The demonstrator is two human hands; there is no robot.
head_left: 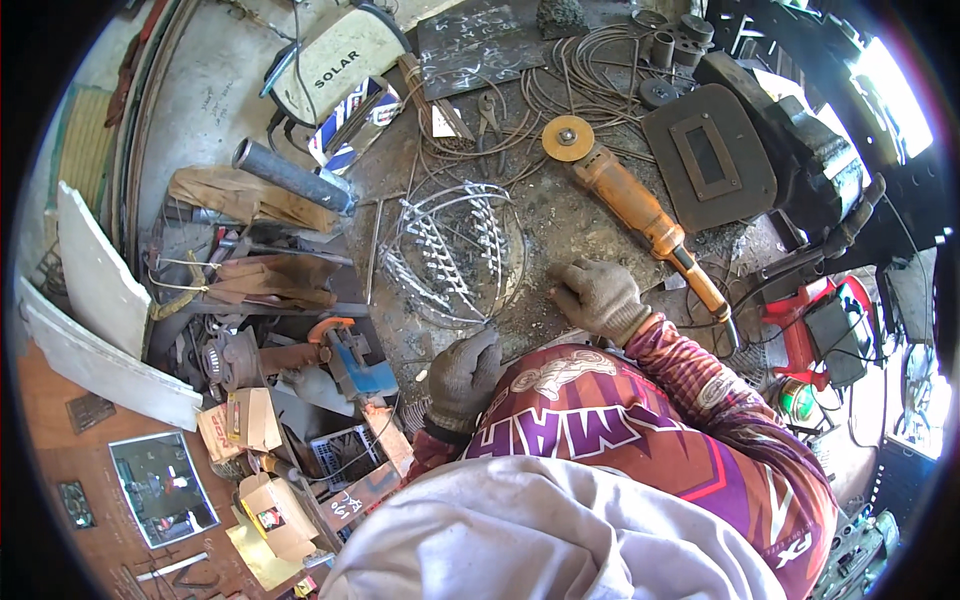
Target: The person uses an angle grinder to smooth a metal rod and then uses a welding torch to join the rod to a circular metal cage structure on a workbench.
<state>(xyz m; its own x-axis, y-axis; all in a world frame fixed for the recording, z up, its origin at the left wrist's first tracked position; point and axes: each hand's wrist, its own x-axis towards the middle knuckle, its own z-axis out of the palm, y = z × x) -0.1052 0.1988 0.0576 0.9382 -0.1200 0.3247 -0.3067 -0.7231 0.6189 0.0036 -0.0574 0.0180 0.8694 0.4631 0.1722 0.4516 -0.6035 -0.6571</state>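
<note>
On the dark metal bench (560,215) lies a round metal frame (440,250) of bent rod, with rows of pale, toothed strips across it. My left hand (463,382), in a grey-brown work glove, is at the bench's near edge, just below the frame. Its fingers bend inward and their tips are hidden. My right hand (605,302), gloved alike, rests on the bench to the right of the frame. Its fingers point left, slightly apart, with nothing visible in them. Beyond it lies an orange angle grinder (630,200), its disc (568,138) facing up.
Pliers (488,125), a bundle of rods (440,110) and coiled cable (570,70) lie at the back. A welding mask (710,158) is at the back right. At left stand a blue pipe (290,175), a shelf with power tools (350,360) and opened cardboard boxes (275,510).
</note>
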